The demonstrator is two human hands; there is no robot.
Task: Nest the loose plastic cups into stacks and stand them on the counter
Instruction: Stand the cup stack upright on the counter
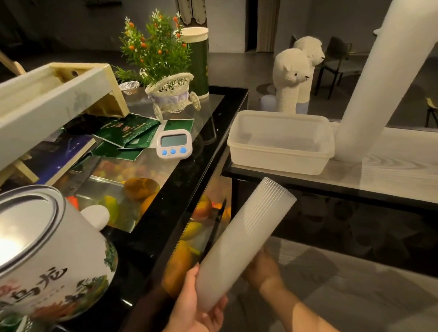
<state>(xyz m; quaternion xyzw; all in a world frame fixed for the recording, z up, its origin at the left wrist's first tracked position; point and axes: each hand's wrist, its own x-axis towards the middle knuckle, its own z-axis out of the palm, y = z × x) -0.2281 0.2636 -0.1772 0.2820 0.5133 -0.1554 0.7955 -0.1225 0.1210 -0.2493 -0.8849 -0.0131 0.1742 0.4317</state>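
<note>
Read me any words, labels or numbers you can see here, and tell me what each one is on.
"乌龙": large black characters on the white tea tin at lower left; the red characters beside them are blurred.
Green packets: gold and red print, too small to read.
Digital timer: display shows no digits.
Green canister: markings unreadable.
Cup stack in both hands: no text.

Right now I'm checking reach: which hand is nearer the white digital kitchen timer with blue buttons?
Left. The left hand cups the stack's base, below the timer; the right hand sits behind the stack, farther right.
</note>
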